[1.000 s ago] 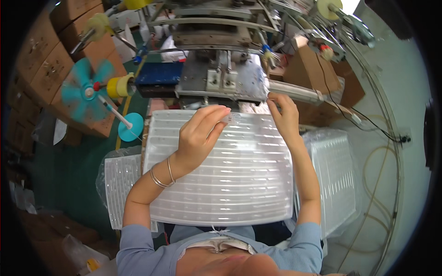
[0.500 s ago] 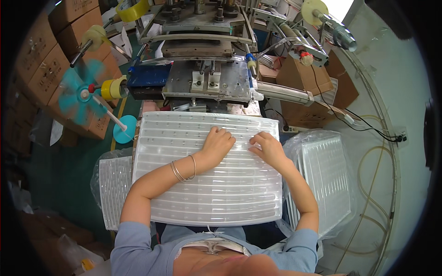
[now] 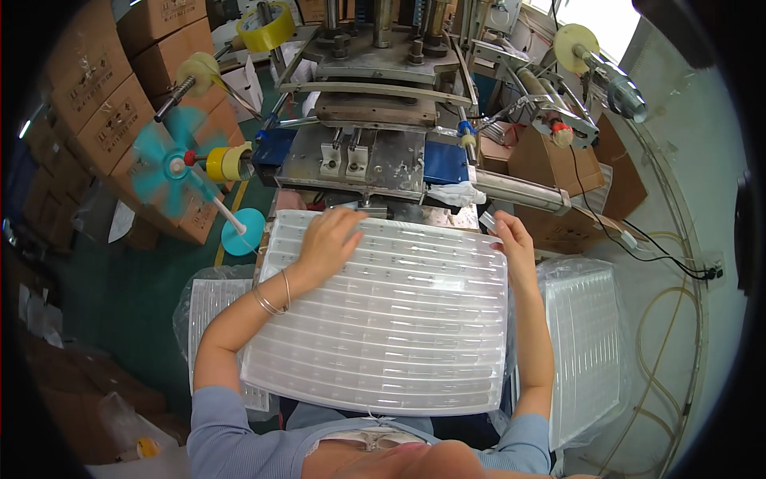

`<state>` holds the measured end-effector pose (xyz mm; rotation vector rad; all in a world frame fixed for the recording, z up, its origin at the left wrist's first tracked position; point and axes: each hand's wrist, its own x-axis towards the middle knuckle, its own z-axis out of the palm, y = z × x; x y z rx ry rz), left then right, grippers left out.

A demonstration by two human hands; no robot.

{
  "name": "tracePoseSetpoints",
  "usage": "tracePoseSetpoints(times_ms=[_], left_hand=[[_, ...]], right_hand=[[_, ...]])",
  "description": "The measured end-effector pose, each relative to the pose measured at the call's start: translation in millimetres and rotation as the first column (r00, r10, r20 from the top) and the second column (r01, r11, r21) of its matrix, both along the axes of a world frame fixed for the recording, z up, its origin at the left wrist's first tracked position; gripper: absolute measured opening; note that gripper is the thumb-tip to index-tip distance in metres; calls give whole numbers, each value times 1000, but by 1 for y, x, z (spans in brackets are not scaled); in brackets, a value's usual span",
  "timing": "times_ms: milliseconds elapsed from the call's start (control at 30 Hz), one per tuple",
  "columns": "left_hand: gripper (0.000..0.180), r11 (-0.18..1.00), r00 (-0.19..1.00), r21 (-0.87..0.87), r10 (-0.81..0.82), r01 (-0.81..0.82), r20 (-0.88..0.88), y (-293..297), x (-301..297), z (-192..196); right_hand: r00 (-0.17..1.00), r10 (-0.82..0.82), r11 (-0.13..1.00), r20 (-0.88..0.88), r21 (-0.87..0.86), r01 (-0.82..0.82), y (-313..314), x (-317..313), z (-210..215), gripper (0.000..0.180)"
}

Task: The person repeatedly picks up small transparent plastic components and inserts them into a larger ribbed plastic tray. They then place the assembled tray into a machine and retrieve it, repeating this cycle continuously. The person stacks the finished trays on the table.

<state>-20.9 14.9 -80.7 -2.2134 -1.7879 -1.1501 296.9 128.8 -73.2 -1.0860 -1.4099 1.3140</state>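
Note:
A large translucent plastic sheet (image 3: 375,343) with rows of long ridges lies before me, small details showing along its far rows. Over its far left part, my left hand (image 3: 325,246) is bent, with a gap between thumb and fingers; nothing is visible in it. At the far right corner, my right hand (image 3: 513,243) has its fingers closed. A small, clear-looking piece (image 3: 488,220) sticks out at their tips, too small to name surely. Just beyond the sheet stands a metal press machine (image 3: 355,164) with a flat plate and two small metal blocks.
Similar ridged sheets in clear wrap (image 3: 586,343) stand at the right, and another ridged sheet (image 3: 209,315) at the left. A teal fan (image 3: 177,166) with blurred blades stands beside stacked cartons (image 3: 104,112). Tape rolls (image 3: 267,30) and a cable (image 3: 666,255) flank the machine.
My left hand has moved left and my right hand right, to the sheet's far corner, with a small piece now at its fingertips. The whole view has shifted slightly.

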Motion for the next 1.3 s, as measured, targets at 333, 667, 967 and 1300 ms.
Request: tracePoseSetpoints(times_ms=[333,667,967,1300], left_hand=[[31,807,867,319,482,-496,129,112,10,51],[25,950,913,278,22,-146,407,73,8,44],[28,987,892,-4,-145,162,427,7,36,17],[21,938,945,-119,-327,326,9,9,127,-29]], right_hand=[[979,-96,905,178,426,11,-2,-62,31,29],[829,-451,444,329,889,-112,44,-184,56,16],[844,-489,450,220,893,28,51,-170,48,26],[605,-156,748,781,493,-444,-22,-12,17,14]])
